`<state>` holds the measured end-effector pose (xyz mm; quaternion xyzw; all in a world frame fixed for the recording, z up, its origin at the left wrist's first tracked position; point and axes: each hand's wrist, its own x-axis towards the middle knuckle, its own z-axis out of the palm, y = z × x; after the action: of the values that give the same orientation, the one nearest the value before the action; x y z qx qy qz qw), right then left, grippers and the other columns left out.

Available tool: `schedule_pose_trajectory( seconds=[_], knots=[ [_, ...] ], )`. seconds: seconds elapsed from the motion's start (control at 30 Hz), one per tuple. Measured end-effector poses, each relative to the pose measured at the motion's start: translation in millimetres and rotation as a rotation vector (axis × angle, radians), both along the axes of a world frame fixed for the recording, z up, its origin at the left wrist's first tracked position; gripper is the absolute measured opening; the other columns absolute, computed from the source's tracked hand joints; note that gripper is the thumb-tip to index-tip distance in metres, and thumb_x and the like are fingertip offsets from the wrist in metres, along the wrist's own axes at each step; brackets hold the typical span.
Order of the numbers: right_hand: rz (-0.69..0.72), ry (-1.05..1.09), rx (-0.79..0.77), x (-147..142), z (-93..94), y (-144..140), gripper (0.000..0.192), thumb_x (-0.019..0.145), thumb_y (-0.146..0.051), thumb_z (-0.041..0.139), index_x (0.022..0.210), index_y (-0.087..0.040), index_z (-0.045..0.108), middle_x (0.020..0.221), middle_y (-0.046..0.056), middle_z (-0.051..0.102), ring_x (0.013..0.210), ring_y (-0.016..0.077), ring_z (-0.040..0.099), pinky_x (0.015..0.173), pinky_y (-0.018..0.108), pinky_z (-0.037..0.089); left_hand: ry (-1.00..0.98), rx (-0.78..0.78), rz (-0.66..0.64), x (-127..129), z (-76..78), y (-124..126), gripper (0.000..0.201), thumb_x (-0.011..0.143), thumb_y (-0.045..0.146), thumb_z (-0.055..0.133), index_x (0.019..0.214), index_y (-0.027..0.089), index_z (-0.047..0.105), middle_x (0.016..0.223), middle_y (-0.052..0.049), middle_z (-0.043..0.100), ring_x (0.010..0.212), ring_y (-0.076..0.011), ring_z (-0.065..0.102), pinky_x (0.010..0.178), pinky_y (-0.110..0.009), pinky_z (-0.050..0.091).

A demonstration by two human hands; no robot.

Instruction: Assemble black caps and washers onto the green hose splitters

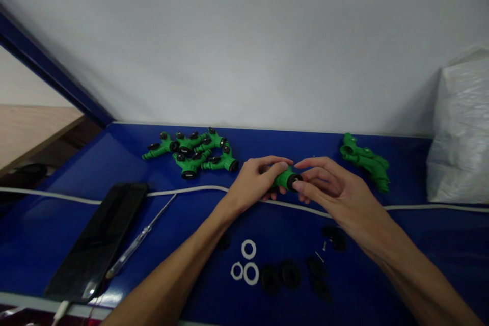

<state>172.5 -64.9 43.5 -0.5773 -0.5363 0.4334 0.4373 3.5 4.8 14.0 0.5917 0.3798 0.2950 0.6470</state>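
Fingers of the left hand (255,179) wrap around a green plastic fitting (284,179) just right of the frame's centre, thumb on top and the others curled beneath it. At the fitting's right end sits a black ring (295,182), and the right hand (327,188) pinches that end with thumb and fingertips, its forefinger stretched out above. Both hands hover over a blue table (420,224), just above a white cable (183,191) that runs across the frame from left to right. Behind the left hand, towards the upper left, lies a heap of green fittings with black caps (193,152); a smaller group of bare green fittings (367,161) lies to the upper right, next to a white plastic bag (460,132). In the lower middle lie three white rings (246,265) and several black rings (282,276), with a small screw (324,246) near them. At lower left lie a dark phone (101,239) and a screwdriver (139,238).
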Motion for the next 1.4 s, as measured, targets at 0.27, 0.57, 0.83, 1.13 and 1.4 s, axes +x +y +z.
schedule_pose_trajectory(
  seconds=[0.27, 0.57, 0.83, 1.13, 1.4],
  knots=[
    [0.031, -0.046, -0.020, 2.0, -3.8, -1.6, 0.030, 0.084, -0.044, 0.075, 0.103, -0.023, 0.066, 0.082, 0.002, 0.075, 0.073, 0.0175, 0.071, 0.072, 0.031, 0.056, 0.069, 0.102, -0.002, -0.6, -0.4, -1.4, 0.041, 0.096, 0.044, 0.053, 0.122, 0.019, 0.072, 0.063, 0.001, 0.062, 0.047, -0.0089, 0.054, 0.041, -0.017, 0.039],
    [0.030, -0.065, -0.030, -0.6, -3.0, -1.7, 0.026, 0.086, -0.044, 0.073, 0.100, -0.023, 0.066, 0.073, 0.001, 0.074, 0.070, 0.0186, 0.071, 0.068, 0.031, 0.056, 0.062, 0.129, 0.018, -0.8, -4.6, -2.1, 0.040, 0.094, 0.046, 0.055, 0.119, 0.021, 0.074, 0.064, 0.000, 0.063, 0.050, -0.0112, 0.055, 0.045, -0.019, 0.040],
    [-0.014, 0.099, 0.062, -7.3, 2.3, -4.7, 0.034, 0.089, -0.044, 0.072, 0.115, -0.023, 0.066, 0.084, 0.002, 0.077, 0.077, 0.0178, 0.074, 0.078, 0.031, 0.061, -0.230, -0.029, 0.124, 4.2, -0.6, -0.4, 0.062, 0.090, 0.048, 0.067, 0.144, 0.020, 0.056, 0.087, -0.002, 0.071, 0.080, -0.0144, 0.064, 0.077, -0.025, 0.049],
    [-0.037, 0.083, 0.148, -10.0, -1.2, -2.1, 0.028, 0.087, -0.041, 0.073, 0.108, -0.022, 0.069, 0.079, 0.001, 0.074, 0.072, 0.0162, 0.073, 0.072, 0.028, 0.062, -0.493, -0.240, 0.027, 7.3, -9.0, 2.2, 0.035, 0.087, 0.038, 0.074, 0.113, 0.016, 0.074, 0.115, -0.009, 0.072, 0.109, -0.0206, 0.063, 0.097, -0.029, 0.046],
    [-0.038, 0.079, 0.085, -12.6, -9.3, -2.8, 0.036, 0.085, -0.046, 0.075, 0.110, -0.023, 0.063, 0.089, 0.005, 0.079, 0.075, 0.0214, 0.077, 0.077, 0.036, 0.065, -0.545, -0.240, 0.070, 10.7, -5.0, -1.4, 0.041, 0.081, 0.038, 0.081, 0.112, 0.015, 0.069, 0.112, -0.012, 0.074, 0.108, -0.0226, 0.067, 0.099, -0.033, 0.048]
  ],
)
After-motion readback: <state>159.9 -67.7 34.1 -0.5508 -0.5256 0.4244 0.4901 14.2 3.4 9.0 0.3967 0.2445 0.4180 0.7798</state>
